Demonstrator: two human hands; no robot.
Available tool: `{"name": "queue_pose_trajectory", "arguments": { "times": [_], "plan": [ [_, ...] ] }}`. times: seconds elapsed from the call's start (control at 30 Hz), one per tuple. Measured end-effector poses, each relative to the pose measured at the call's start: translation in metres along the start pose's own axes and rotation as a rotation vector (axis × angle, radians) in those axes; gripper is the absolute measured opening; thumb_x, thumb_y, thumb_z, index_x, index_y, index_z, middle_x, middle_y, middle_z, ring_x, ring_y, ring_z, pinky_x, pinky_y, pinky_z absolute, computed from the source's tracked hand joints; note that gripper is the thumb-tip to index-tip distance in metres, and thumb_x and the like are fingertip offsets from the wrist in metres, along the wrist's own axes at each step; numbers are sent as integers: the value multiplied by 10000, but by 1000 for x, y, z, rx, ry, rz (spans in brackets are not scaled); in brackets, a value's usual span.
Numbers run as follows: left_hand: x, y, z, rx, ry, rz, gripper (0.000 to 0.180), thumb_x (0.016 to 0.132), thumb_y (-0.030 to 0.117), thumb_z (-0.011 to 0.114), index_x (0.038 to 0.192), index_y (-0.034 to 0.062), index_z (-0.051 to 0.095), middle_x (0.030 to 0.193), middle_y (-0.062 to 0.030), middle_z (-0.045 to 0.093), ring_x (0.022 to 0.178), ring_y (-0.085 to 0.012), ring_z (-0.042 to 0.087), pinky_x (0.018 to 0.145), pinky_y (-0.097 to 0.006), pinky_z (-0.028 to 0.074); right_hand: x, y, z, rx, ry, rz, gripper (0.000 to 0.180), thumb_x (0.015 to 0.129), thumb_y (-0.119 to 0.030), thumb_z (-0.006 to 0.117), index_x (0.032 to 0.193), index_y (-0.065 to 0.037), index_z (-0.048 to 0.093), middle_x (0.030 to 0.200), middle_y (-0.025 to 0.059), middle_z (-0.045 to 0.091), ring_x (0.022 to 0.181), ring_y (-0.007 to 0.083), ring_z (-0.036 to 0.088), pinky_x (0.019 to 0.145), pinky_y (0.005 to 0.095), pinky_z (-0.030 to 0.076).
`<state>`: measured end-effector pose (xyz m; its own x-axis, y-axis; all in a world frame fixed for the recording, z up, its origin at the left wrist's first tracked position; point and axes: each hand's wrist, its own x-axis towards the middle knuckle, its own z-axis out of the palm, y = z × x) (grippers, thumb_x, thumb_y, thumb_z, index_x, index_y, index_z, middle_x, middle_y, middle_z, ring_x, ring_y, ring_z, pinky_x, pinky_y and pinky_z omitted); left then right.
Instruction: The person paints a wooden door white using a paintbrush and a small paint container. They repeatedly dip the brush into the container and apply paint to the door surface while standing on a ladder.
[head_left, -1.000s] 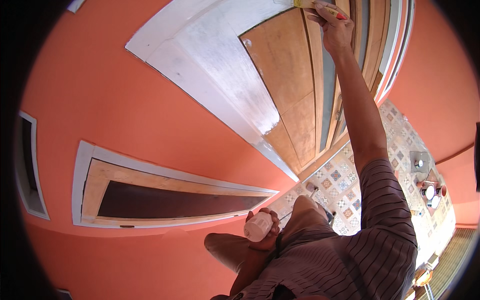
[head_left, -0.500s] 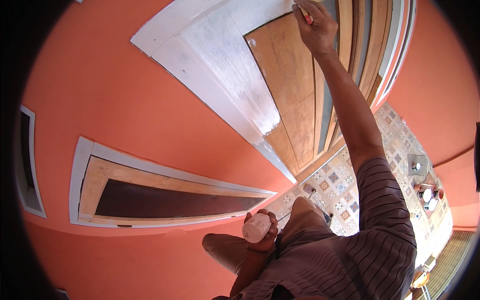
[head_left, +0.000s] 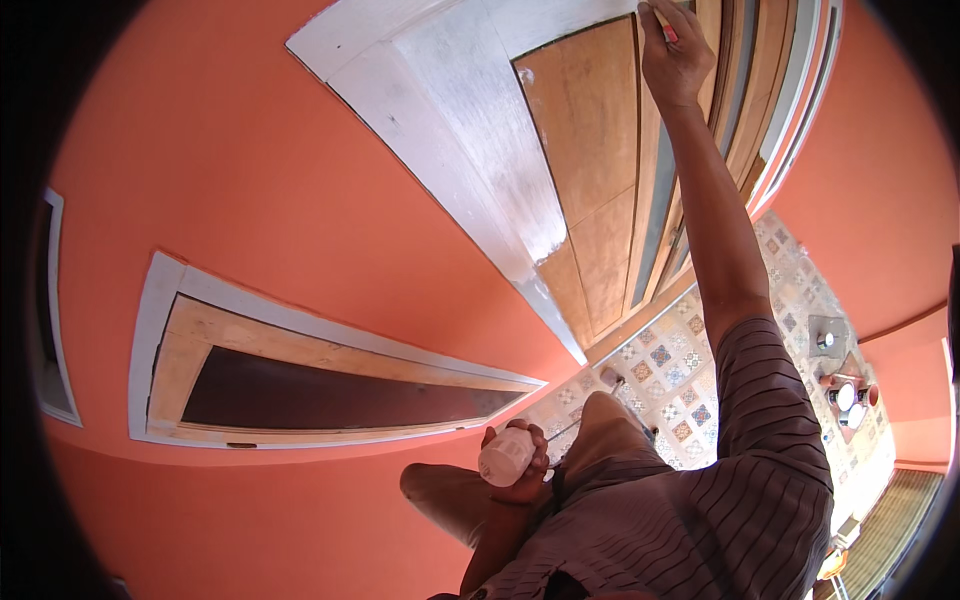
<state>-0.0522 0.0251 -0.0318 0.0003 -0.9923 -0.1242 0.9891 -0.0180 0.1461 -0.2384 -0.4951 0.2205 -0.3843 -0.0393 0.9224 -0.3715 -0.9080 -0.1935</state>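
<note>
At the top of the view my right hand (head_left: 682,65) is raised and closed on a paintbrush (head_left: 669,35) with a red-marked handle. Its bristles are mostly hidden by my fingers and the picture's upper edge. The brush is at the upper edge of a wooden door (head_left: 590,120), where white paint (head_left: 465,115) meets bare brown wood. Low in front of my body, my left hand (head_left: 533,475) grips a translucent plastic cup (head_left: 507,457). White, streaky paint covers the door's left side and top, ending in a ragged edge lower down.
An orange wall (head_left: 270,190) surrounds the door. A window with a wooden inner frame (head_left: 182,350) and white outer trim is at lower left. On the patterned tile floor (head_left: 665,355), several paint containers (head_left: 847,393) stand at the right. A folded knee (head_left: 605,425) is below the door.
My right hand and the brush have moved right along the door's top. The view has shifted a little; my left hand still holds the cup.
</note>
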Motion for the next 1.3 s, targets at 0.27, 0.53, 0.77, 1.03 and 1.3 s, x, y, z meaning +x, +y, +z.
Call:
{"name": "queue_pose_trajectory", "arguments": {
  "times": [0.27,0.53,0.77,1.03,1.3],
  "plan": [
    [7,-3,-6,-62,-16,-78,627,1101,539,428,1288,-37,591,1073,-244,572,798,-297,580,617,-352,533,-33,-20,-23,56,-258,157,195,944,-39,793,1139,-48,795,1095,74,768,1011,151,721,905,269,557],
    [4,-5,-8,-66,-25,-28,635,1100,549,420,1286,-34,589,1080,-250,581,809,-313,599,647,-356,550,13,13,-24,184,39,263,173,969,43,711,1136,17,751,1071,124,728,987,166,682,840,291,549],
    [-11,-5,-12,-72,48,5,641,1089,564,438,1279,-25,602,1078,-271,614,821,-330,652,636,-359,550,6,-13,1,191,-155,244,153,955,38,736,1102,13,769,1025,75,734,911,125,672,760,257,519],
    [-3,-8,-18,-141,49,21,618,1079,561,449,1272,-5,606,1074,-275,613,791,-337,656,662,-407,553,18,-11,-31,842,-190,582,207,990,0,686,1163,110,712,1127,194,752,1049,323,761,904,389,679],
    [6,-4,-13,-128,63,20,643,1086,584,417,1295,3,593,1099,-272,606,818,-327,638,719,-409,537,32,76,-6,991,-47,692,162,983,19,687,1134,59,729,1080,138,736,963,230,703,838,321,575]
  ]
}}
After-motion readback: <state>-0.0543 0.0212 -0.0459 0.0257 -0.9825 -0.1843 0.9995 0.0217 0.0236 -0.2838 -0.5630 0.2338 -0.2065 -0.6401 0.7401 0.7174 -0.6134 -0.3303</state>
